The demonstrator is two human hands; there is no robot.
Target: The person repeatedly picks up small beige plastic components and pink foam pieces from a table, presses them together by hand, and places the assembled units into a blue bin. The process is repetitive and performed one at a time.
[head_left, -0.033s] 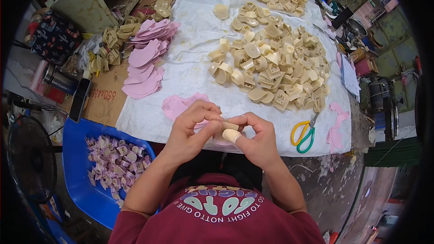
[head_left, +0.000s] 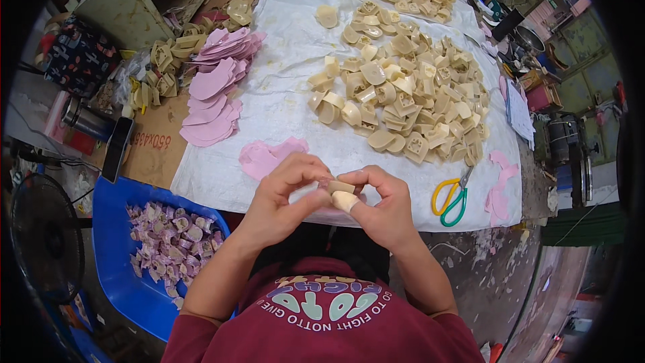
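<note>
Over the near edge of the white sheet, my two hands meet around a small beige plastic shoe heel (head_left: pixel 340 187). My left hand (head_left: pixel 282 198) pinches its left end between thumb and fingers, where a bit of pink shows. On the other side, my right hand (head_left: pixel 383 205) grips the heel between forefinger and thumb; a pale cover wraps that thumb's tip. The heel's underside is hidden by my fingers. Just beyond my left hand lie crumpled pink pieces (head_left: pixel 269 156). A large pile of bare beige heels (head_left: pixel 410 94) spreads farther off to the right.
Overlapping pink cut pieces (head_left: pixel 213 94) lie at the left of the white sheet (head_left: pixel 282 60). Scissors (head_left: pixel 451 198) with yellow and green handles rest near its right front, beside pink scraps (head_left: pixel 498 188). A blue bin (head_left: pixel 111 255) holds pink-covered heels (head_left: pixel 178 238). A fan (head_left: pixel 47 238) stands far left.
My left thumb has shifted slightly on the heel, and the bit of pink at its left end shows more. My right hand keeps its hold.
</note>
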